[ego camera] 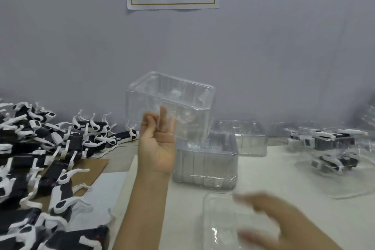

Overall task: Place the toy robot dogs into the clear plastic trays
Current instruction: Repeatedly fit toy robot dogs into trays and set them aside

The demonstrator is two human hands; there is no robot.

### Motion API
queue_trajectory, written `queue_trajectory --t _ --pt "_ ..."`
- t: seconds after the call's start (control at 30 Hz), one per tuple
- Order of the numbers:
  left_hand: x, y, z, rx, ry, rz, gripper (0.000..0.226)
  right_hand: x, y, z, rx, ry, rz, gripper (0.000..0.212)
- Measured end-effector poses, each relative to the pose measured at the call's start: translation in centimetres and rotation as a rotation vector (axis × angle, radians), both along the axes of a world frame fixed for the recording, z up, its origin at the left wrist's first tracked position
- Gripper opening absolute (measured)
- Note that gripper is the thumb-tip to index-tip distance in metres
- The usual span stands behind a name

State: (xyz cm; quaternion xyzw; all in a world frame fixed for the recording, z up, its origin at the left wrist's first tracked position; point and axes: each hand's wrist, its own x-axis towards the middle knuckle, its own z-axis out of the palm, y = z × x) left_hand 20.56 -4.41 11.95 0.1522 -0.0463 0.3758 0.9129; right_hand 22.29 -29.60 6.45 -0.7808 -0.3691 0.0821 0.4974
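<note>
While the left hand holds the lifted tray up in front of the wall, pinching its near wall with the palm turned toward the camera, the toy robot dogs all lie to that hand's left. They are heaped on the surface and on a sheet of cardboard, with bodies and legs pointing in mixed directions. The lifted tray hangs mouth-up and a little tilted, its long axis running left to right, just above the stack of trays.

The right hand is low and to the right, blurred, fingers spread and relaxed over a shallow tray at the near edge. Whether it touches that tray cannot be told.

Judging by the layout, the left hand is far nearer the heap but is occupied. The right hand would have to cross the whole workspace. The likely next move is to set the lifted tray down between the heap and the stack, long side toward the dogs. Filled trays sit far right, well apart from the heap.
</note>
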Motion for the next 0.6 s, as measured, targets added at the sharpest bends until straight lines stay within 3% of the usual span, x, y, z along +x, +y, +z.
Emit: queue_trajectory --t 0.03,0.13,0.17,0.23,0.33,0.4,0.47,0.53,0.6 --pt "0.8 -0.4 -0.2 -0.017 0.012 -0.037 0.011 0.9 1.2 1.1 0.015 -0.143 -0.121 0.064" --pt "3.1 -2.2 -1.1 -0.058 0.061 -0.156 0.023 3.8 4.9 3.5 0.239 -0.02 -0.158 0.097" --pt "3.7 -2.7 -1.7 -0.036 0.083 -0.194 0.022 5.2 6.4 4.2 0.303 -0.02 -0.167 0.098" --pt "4.0 -3.0 -3.1 0.094 0.174 -0.251 0.009 7.5 8.5 4.2 0.358 -0.084 -0.164 0.073" --pt "3.5 -1.4 -5.4 0.51 0.614 -0.173 0.012 9.7 8.8 3.5 0.311 -0.167 -0.184 0.043" --pt "2.6 0.2 -6.6 0.829 1.027 0.029 0.022 11.2 7.8 2.3 0.173 -0.186 -0.19 0.041" --pt "1.8 1.3 -7.4 0.932 1.278 0.329 0.038 11.7 6.9 1.2 -0.024 -0.142 -0.132 0.051" --pt "1.8 1.5 -7.6 0.866 1.218 0.518 0.049 11.6 6.5 -0.2 -0.22 -0.134 -0.065 0.073" --pt "3.1 1.5 -7.3 0.898 1.02 0.476 0.064 11.3 6.8 -0.6 -0.276 -0.091 -0.059 0.096"
